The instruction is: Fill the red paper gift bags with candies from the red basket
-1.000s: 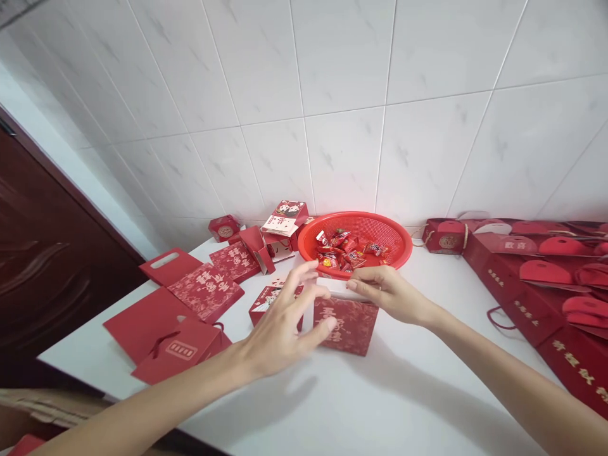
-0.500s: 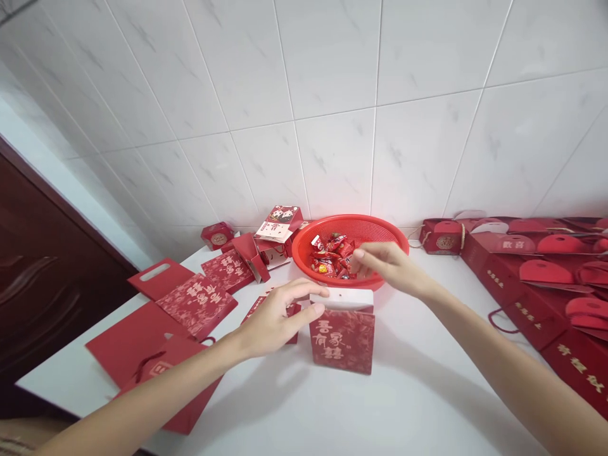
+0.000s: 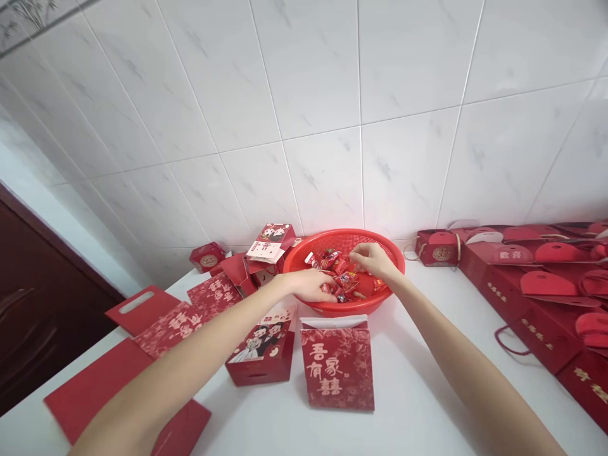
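A red plastic basket [image 3: 392,288] holds several red-wrapped candies [image 3: 344,278]. Over its near left rim reaches my left hand [image 3: 308,285], its thumb and fingers apart among the candies. My right hand [image 3: 373,258] is inside the basket's right side, fingers bent together at the candies; what they hold, if anything, is hidden. In front of the basket a red gift box [image 3: 337,367] with pale characters stands upright, its white-lined top flap raised. Beside it, below my left forearm, lies a red box [image 3: 261,351] printed with a cartoon couple.
Flat red cartons and bags [image 3: 104,386] cover the table's left side. More small boxes [image 3: 273,244] stand by the tiled wall. On the right are a small box with a cord handle [image 3: 437,248] and large red bags [image 3: 522,304] packed with boxes.
My left hand has left the upright box's flap and moved forward into the basket. My right hand stays at the candies. The view has shifted, and the couple-printed box shows more fully.
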`<state>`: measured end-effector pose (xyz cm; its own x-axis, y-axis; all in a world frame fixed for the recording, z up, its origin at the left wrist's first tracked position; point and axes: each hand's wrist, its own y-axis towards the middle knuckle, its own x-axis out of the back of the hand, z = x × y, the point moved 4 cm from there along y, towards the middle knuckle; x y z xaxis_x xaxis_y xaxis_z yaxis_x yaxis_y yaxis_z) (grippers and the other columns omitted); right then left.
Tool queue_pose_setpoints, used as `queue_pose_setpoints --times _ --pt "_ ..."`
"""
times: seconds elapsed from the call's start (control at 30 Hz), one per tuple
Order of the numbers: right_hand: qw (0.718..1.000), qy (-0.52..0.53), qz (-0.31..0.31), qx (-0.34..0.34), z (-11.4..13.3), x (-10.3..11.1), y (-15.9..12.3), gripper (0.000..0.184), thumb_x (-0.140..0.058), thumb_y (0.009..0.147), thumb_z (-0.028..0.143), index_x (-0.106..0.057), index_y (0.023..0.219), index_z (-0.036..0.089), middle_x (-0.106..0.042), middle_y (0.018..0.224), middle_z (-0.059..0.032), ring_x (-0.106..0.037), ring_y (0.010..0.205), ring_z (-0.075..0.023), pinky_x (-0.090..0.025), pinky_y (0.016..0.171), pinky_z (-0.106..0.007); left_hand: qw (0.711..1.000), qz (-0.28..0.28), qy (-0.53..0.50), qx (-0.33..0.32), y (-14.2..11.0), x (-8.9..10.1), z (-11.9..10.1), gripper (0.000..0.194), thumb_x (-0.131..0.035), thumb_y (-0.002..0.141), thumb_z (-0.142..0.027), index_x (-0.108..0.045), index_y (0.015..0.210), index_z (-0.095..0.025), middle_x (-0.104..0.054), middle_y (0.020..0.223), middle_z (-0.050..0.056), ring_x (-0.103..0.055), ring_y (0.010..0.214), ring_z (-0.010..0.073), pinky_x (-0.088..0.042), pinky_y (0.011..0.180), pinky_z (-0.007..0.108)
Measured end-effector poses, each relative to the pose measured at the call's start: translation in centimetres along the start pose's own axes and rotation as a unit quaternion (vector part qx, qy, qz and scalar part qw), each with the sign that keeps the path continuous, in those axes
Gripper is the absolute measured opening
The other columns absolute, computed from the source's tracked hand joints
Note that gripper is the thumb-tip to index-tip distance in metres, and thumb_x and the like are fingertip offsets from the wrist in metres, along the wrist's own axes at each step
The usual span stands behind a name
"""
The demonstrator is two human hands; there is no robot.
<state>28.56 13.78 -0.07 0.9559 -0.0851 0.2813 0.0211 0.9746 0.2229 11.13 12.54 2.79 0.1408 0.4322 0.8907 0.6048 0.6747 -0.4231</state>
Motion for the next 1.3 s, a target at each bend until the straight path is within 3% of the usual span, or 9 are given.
queue_pose_setpoints --times 0.1,0.23,0.5,0.67,0.77,0.9,1.0,1.1,1.3 --pt "1.0 -0.012 -0.017 0.002 -0.8 0.1 0.2 0.011 -0.056 0.079 0.019 -0.06 0.068 0.017 -0.062 0.06 0.0018 -0.059 0.053 -0.0111 -0.043 0.05 -0.02 0.995 0.053 0.053 0.062 3.4 -1.1 -0.1 0.083 -0.073 0.074 -0.054 -0.049 0.149 -0.026 -0.051 0.152 0.016 -0.053 0.133 0.0391 -0.045 0.106 0.045" --pt "1.0 -0.017 -0.016 0.007 -1.3 0.2 0.4 0.01 -0.056 0.078 0.022 -0.061 0.07 0.018 -0.063 0.061 0.0015 -0.062 0.055 -0.0127 -0.044 0.052 -0.021 0.991 0.017 0.076 0.108 6.2 -2.1 -0.8 0.116 -0.089 0.052 -0.041 -0.04 0.154 -0.013 -0.036 0.156 0.033 -0.05 0.132 0.0518 -0.047 0.101 0.055" --pt "1.0 0.003 -0.025 0.005 -1.2 0.3 0.1 0.009 -0.055 0.077 0.02 -0.06 0.071 0.018 -0.067 0.07 -0.0007 -0.063 0.055 -0.0123 -0.049 0.057 -0.023 0.991 -0.05 0.069 0.104 8.0 -1.3 0.6 0.033 -0.074 0.066 -0.016 -0.075 0.099 -0.013 -0.075 0.099 0.017 -0.071 0.094 0.0331 -0.054 0.082 0.034" --pt "1.0 0.009 -0.027 0.0 -1.1 0.3 -0.1 0.008 -0.057 0.077 0.02 -0.062 0.071 0.017 -0.068 0.071 -0.0013 -0.065 0.057 -0.0135 -0.051 0.056 -0.024 0.991 -0.074 0.053 0.094 7.7 -1.1 1.0 0.025 -0.065 0.073 -0.016 -0.075 0.096 -0.015 -0.075 0.097 0.015 -0.071 0.096 0.0331 -0.054 0.081 0.035" --pt "1.0 0.009 -0.028 -0.002 -1.1 0.3 -0.2 0.009 -0.057 0.078 0.019 -0.061 0.07 0.018 -0.066 0.069 -0.0002 -0.063 0.054 -0.0125 -0.05 0.055 -0.023 0.995 -0.053 0.044 0.076 7.7 -1.5 1.1 0.053 -0.074 0.066 -0.024 -0.071 0.119 -0.021 -0.069 0.127 0.015 -0.063 0.119 0.0364 -0.052 0.092 0.037" --pt "1.0 0.004 -0.025 0.0 -1.2 0.3 -0.3 0.008 -0.058 0.077 0.02 -0.062 0.07 0.018 -0.066 0.066 0.0 -0.063 0.056 -0.0131 -0.05 0.056 -0.023 0.997 -0.002 0.022 0.077 8.2 -2.3 2.0 0.114 -0.086 0.049 -0.036 -0.041 0.153 -0.027 -0.035 0.162 0.018 -0.045 0.141 0.0402 -0.049 0.102 0.042" --pt "1.0 0.002 -0.022 0.001 -1.1 0.3 -0.2 0.008 -0.058 0.076 0.022 -0.062 0.07 0.018 -0.066 0.065 -0.0001 -0.063 0.056 -0.0138 -0.05 0.057 -0.024 0.997 0.019 0.013 0.071 8.6 -2.4 2.4 0.125 -0.089 0.045 -0.037 -0.034 0.157 -0.029 -0.028 0.165 0.018 -0.038 0.145 0.0415 -0.046 0.106 0.045" --pt "1.0 -0.001 -0.02 0.001 -1.1 0.3 -0.2 0.009 -0.059 0.076 0.023 -0.061 0.069 0.018 -0.063 0.059 0.0008 -0.062 0.054 -0.0142 -0.05 0.057 -0.025 0.999 0.021 0.007 0.046 9.0 -2.2 2.4 0.115 -0.089 0.047 -0.033 -0.043 0.152 -0.032 -0.044 0.158 0.014 -0.048 0.139 0.0377 -0.047 0.105 0.041" --pt "1.0 -0.003 -0.018 0.0 -1.3 0.2 -0.2 0.009 -0.058 0.076 0.024 -0.062 0.07 0.018 -0.064 0.061 0.0004 -0.063 0.057 -0.0148 -0.051 0.059 -0.026 1.0 -0.022 -0.002 0.016 9.5 -1.9 2.0 0.049 -0.081 0.063 -0.029 -0.072 0.111 -0.023 -0.074 0.111 0.006 -0.069 0.101 0.0286 -0.052 0.084 0.031"
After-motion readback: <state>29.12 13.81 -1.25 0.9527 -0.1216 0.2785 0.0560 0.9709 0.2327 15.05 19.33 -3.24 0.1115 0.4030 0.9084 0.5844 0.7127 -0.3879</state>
